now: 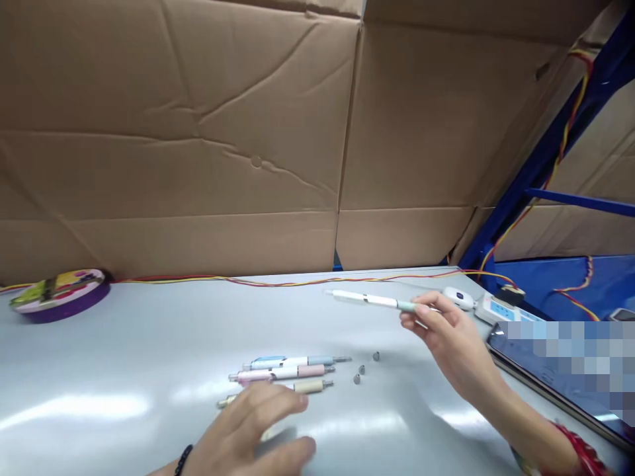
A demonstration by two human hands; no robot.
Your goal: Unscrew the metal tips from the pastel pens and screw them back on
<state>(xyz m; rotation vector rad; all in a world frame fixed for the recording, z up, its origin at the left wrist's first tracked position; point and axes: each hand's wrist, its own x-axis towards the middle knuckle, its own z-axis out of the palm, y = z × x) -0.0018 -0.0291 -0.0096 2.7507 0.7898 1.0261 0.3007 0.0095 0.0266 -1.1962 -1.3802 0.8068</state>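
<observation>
My right hand (446, 337) holds a white and green pen (380, 301) above the table, gripping it near its green end, with the other end toward the left. My left hand (253, 430) hovers low at the front, fingers apart, holding nothing. Behind its fingers lie a blue and white pen (292, 362), a pink and white pen (282, 373) and a yellowish pen (310, 387), which my left hand partly covers. Their thin metal ends point right. Just right of them on the table are small grey cone-shaped pieces (362, 369).
A purple round tin (69, 304) sits at the table's back left. Red and yellow wires (278, 284) run along the back edge by cardboard (223, 165). At right are a power strip (501, 309), a white plug (459, 299), a dark tablet-like device (546, 377) and a blue frame (540, 158).
</observation>
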